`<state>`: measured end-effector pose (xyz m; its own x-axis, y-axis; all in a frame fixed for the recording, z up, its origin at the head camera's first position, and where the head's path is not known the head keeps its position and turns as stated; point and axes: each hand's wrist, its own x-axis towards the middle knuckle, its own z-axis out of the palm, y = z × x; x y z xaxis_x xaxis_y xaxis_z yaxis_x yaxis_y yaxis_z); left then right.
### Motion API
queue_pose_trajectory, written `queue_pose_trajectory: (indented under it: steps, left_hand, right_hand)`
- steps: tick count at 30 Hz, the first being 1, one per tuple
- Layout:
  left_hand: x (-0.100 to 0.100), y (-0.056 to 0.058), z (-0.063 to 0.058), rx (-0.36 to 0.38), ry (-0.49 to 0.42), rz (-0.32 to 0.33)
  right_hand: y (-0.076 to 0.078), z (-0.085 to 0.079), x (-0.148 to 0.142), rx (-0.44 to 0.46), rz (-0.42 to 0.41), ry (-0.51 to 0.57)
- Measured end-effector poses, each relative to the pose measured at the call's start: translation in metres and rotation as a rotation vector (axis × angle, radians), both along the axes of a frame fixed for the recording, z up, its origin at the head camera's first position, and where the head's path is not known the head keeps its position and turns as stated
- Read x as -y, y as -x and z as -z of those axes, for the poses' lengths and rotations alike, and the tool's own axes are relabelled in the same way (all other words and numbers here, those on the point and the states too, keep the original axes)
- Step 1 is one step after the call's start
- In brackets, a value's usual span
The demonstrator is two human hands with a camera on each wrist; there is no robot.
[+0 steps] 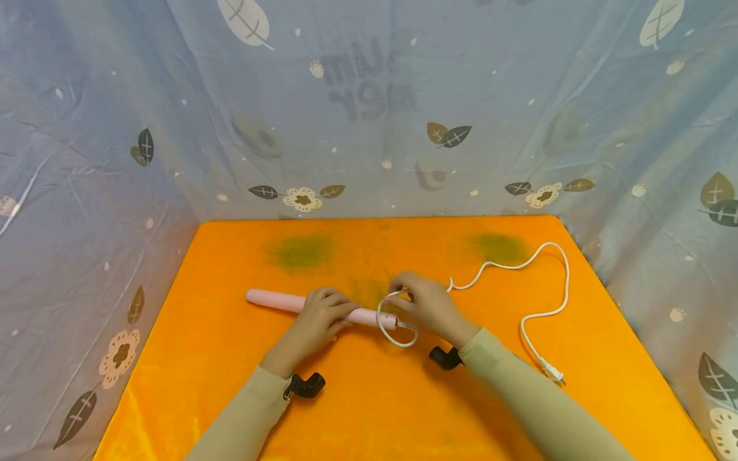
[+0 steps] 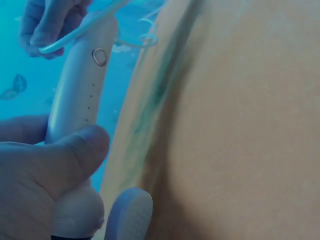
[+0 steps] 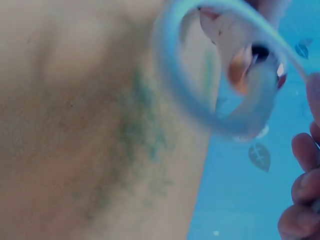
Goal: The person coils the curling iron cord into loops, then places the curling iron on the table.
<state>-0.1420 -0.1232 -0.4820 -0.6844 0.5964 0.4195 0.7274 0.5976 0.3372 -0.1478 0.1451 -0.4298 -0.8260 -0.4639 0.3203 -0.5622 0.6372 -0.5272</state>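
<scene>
A pink hair straightener (image 1: pixel 275 299) lies slantwise across the orange table, its cord end toward the right. My left hand (image 1: pixel 323 320) grips it around the middle; in the left wrist view, the thumb lies along the barrel below a round button (image 2: pixel 99 57) and a row of small dots. Just past the cord end, my right hand (image 1: pixel 429 307) pinches the white cord (image 1: pixel 398 344), which bends in a loop at the handle's end. The right wrist view shows this loop (image 3: pixel 172 65) close up and blurred, with the fingertips (image 3: pixel 304 147) at the right edge.
The rest of the cord (image 1: pixel 567 275) winds over the right side of the orange table (image 1: pixel 369 410) to a two-pin plug (image 1: pixel 553 373). A patterned grey-blue curtain (image 1: pixel 369 147) hangs behind and on both sides. Black wrist mounts (image 1: pixel 307 385) sit by both sleeves.
</scene>
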Motion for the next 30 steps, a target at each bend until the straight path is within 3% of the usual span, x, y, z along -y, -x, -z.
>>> queue_pose_trajectory:
  steps: [7,12,15,23,30]
  left_hand:
    - [0.003,0.0,-0.004,-0.104,-0.141,0.02]
    - [0.002,0.002,-0.008,-0.161,-0.2,-0.008]
    - [0.0,0.003,-0.011,-0.195,-0.227,-0.044]
    - [-0.004,0.008,-0.013,-0.215,-0.271,-0.125]
    - [-0.009,0.012,-0.013,-0.196,-0.297,-0.202]
  right_hand:
    - [0.01,0.007,-0.013,0.191,0.071,0.241]
    - [0.011,0.015,-0.016,0.254,0.05,0.294]
    - [0.01,0.02,-0.013,0.253,0.025,0.272]
    - [-0.004,0.034,-0.002,0.042,0.002,0.038]
    - [-0.014,0.038,0.006,-0.22,-0.031,-0.152]
